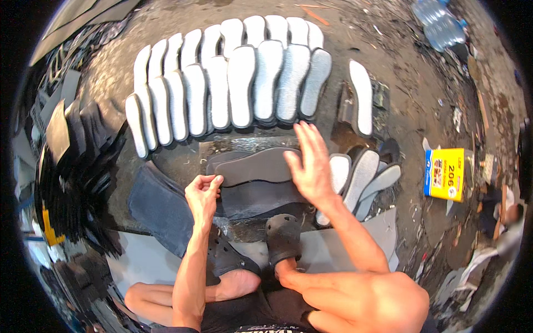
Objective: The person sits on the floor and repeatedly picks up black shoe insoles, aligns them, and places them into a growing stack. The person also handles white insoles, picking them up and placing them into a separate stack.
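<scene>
A dark grey shoe insole (255, 167) lies crosswise in front of me, over dark foam sheets (261, 198) on a low block (244, 145). My left hand (203, 194) is closed, with thumb and forefinger pinched at the insole's left end. My right hand (311, 169) is open, fingers stretched out over the right end, partly hiding it. Beyond the block stand two curved rows of pale-topped insoles (241, 86). Several loose insoles (362, 176), pale and grey, lie fanned just right of my right hand.
One white insole (362, 97) lies apart at the right. A yellow tin (444, 174) stands further right. Dark sheets (158, 202) lie at the left, beside stacked dark offcuts (83, 133). A clear plastic bottle (441, 25) is at the far right. My clogs (283, 237) flank the near edge.
</scene>
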`<state>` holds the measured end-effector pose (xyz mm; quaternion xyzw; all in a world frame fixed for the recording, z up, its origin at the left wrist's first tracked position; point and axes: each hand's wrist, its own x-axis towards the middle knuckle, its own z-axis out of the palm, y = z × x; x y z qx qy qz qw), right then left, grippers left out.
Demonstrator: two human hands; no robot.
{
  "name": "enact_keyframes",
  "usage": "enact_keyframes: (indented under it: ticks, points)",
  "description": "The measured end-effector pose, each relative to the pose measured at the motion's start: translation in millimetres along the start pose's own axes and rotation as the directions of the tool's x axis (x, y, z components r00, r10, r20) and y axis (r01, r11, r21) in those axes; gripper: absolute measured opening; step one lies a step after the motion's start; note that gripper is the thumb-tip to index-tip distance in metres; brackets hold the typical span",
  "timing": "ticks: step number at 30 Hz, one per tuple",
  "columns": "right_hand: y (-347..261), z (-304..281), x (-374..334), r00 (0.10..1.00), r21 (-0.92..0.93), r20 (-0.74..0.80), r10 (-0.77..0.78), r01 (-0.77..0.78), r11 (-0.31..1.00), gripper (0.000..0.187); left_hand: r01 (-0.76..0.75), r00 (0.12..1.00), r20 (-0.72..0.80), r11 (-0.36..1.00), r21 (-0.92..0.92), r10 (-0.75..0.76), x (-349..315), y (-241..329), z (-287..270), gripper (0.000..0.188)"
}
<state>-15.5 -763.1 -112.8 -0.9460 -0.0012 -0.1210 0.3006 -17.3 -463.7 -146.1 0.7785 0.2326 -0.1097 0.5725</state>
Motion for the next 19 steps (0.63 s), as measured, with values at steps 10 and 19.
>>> enact_keyframes:
  ticks: [10,19]
  points:
    - [10.8,-13.3,-45.8,0.997,0.222,-0.035,0.075,-0.065,0.973,0.065,-0.336,0.900,-0.225,0.923,0.187,0.373,-0.4,-11.4,33.4,0.024]
    - [67.0,-56.1,-196.7,0.652,0.208,-0.220,0.726,-0.695,0.688,0.112,-0.308,0.943,-0.083,0.939,0.150,0.323,-15.5,-16.0,32.8,0.036]
